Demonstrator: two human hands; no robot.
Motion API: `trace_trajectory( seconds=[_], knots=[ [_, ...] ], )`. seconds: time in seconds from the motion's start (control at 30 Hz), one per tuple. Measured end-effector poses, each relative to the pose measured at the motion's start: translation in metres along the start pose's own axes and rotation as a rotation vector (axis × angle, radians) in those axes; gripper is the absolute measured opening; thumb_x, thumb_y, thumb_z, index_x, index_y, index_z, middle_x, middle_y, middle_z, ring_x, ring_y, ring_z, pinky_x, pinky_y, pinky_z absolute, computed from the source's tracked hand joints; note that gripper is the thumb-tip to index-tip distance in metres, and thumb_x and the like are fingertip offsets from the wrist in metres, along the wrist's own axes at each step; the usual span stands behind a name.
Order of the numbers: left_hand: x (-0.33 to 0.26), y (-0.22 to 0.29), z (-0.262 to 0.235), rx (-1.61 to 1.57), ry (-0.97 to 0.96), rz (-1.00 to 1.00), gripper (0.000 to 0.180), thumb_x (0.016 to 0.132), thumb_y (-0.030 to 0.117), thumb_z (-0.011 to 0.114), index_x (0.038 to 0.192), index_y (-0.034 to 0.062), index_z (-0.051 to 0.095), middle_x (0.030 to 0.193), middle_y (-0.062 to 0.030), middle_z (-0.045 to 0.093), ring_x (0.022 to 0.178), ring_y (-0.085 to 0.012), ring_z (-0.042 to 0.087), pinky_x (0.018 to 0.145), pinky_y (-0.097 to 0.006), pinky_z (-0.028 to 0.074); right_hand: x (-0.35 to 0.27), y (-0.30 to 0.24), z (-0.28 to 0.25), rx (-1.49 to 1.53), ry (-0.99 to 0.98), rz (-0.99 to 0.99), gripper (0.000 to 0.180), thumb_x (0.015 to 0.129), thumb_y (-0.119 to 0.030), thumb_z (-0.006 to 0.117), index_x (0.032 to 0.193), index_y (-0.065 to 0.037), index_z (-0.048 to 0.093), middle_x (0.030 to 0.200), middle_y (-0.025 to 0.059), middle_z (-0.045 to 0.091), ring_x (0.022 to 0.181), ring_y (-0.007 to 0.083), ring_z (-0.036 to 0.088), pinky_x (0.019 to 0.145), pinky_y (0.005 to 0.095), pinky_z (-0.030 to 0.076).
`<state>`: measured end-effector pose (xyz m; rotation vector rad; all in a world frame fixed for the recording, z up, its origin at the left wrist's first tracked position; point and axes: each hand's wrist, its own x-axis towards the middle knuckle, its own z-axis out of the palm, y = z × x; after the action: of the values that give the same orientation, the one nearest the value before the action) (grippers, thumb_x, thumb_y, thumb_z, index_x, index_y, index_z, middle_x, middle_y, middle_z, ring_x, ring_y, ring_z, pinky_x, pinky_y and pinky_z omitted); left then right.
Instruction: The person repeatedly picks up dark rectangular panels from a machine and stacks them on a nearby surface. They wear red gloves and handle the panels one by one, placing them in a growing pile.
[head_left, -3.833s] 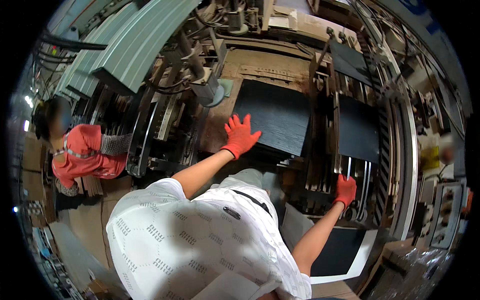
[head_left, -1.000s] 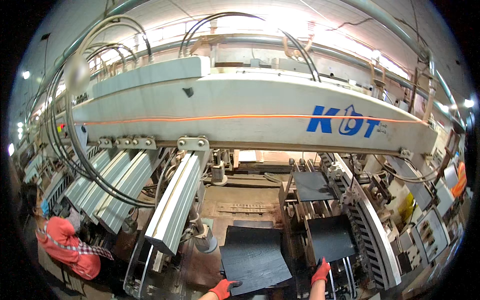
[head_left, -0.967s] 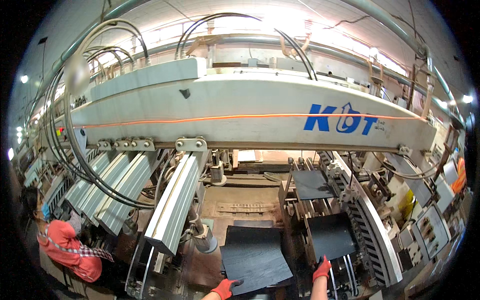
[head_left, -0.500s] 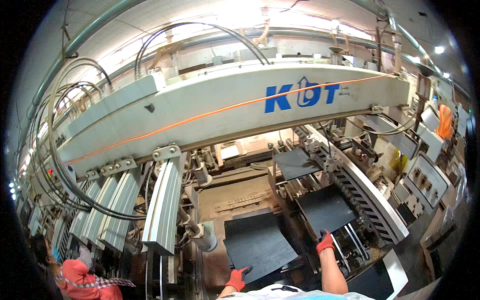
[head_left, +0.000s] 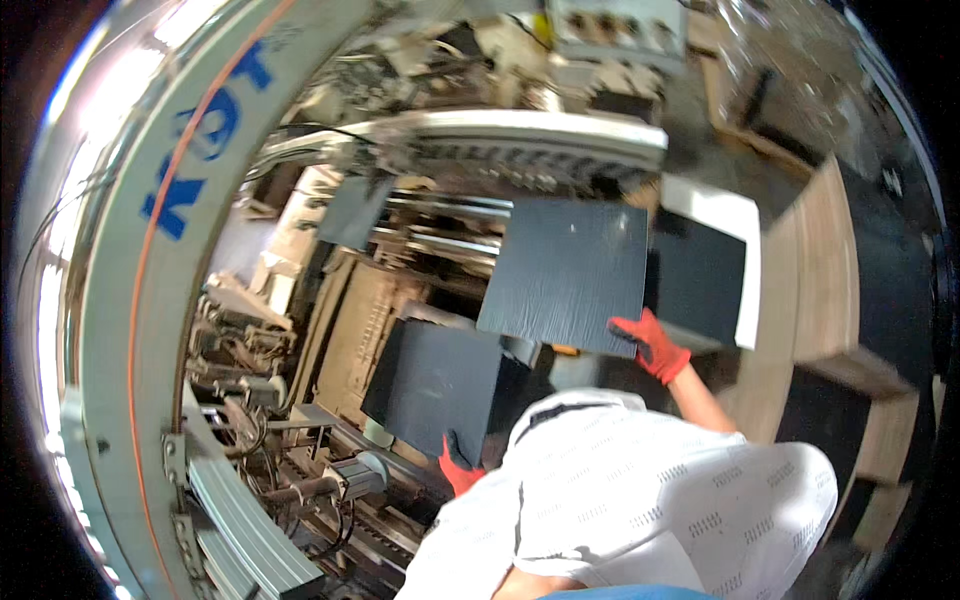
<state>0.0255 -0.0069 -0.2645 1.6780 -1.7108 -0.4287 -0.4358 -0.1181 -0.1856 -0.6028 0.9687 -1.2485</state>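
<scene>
My right hand, in a red glove with a dark palm, is closed on the near corner of a black panel. That panel lies flat above the metal rails, its far end toward the machine. My left hand, gloved the same way, is at the near edge of another black panel, its dark fingertips over the top and the other fingers mostly hidden. This left panel seems to lie on top of others, with a dark side face showing beside it. A smaller black panel sits farther along the rails.
A large pale machine beam with an orange cord spans the left. A white rail runs beyond the panels. Right of me are a dark panel on a white sheet and stacked boards with wood-coloured edges. Grey clamps stand at lower left.
My view has turned to the right and down. The panel at my right hand has come nearer along the rails, and that hand now grips its corner. My left hand stays at the left panel.
</scene>
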Motion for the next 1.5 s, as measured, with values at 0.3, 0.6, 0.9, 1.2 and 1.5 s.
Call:
trace_trajectory(
  seconds=[0.3,0.6,0.9,1.2,1.5],
  knots=[
    [0.129,0.076,0.04,-0.813,0.046,-0.562,0.042,0.097,0.027,0.071,0.125,-0.0035,0.068,0.12,-0.0109,0.071,0.104,-0.0238,0.067,0.092,-0.038,0.054,-0.118,0.011,-0.127,-0.515,0.402,-0.352,0.046,0.091,-0.018,0.077,0.13,0.0,0.06,0.12,0.0056,0.069,0.107,0.0172,0.066,0.095,0.0348,0.052],
    [0.204,0.065,0.143,-0.89,-0.02,-0.48,0.05,0.089,0.025,0.081,0.126,-0.005,0.066,0.127,-0.0114,0.067,0.115,-0.0228,0.063,0.1,-0.037,0.049,-0.122,-0.02,-0.26,-0.29,0.455,-0.133,0.042,0.097,-0.035,0.07,0.121,-0.001,0.066,0.121,0.0088,0.071,0.109,0.0228,0.069,0.086,0.0395,0.057],
    [0.281,0.107,0.207,-1.095,0.337,-0.723,0.053,0.084,0.016,0.086,0.128,-0.0004,0.062,0.126,-0.0069,0.067,0.113,-0.0226,0.061,0.104,-0.037,0.045,-0.059,-0.072,-0.191,-1.331,0.734,-0.211,0.033,0.083,-0.035,0.08,0.081,-0.004,0.07,0.077,0.0155,0.07,0.074,0.0295,0.07,0.066,0.0408,0.053],
    [0.359,0.078,0.263,-1.116,0.639,-0.687,0.047,0.08,0.019,0.088,0.112,-0.0035,0.064,0.106,-0.009,0.069,0.093,-0.0205,0.061,0.088,-0.038,0.05,0.134,-0.011,-0.01,-1.391,0.064,-0.711,0.033,0.08,-0.029,0.08,0.102,-0.008,0.068,0.093,0.0121,0.065,0.09,0.0344,0.065,0.078,0.0464,0.052],
    [0.388,0.105,0.286,-1.004,0.699,-0.687,0.038,0.08,0.018,0.087,0.109,-0.0033,0.073,0.105,-0.0134,0.077,0.092,-0.0229,0.072,0.085,-0.038,0.055,0.21,0.01,0.003,-1.687,-0.178,-0.242,0.031,0.089,-0.032,0.062,0.108,-0.007,0.064,0.1,0.0213,0.072,0.099,0.0433,0.068,0.084,0.0541,0.053]
  ],
)
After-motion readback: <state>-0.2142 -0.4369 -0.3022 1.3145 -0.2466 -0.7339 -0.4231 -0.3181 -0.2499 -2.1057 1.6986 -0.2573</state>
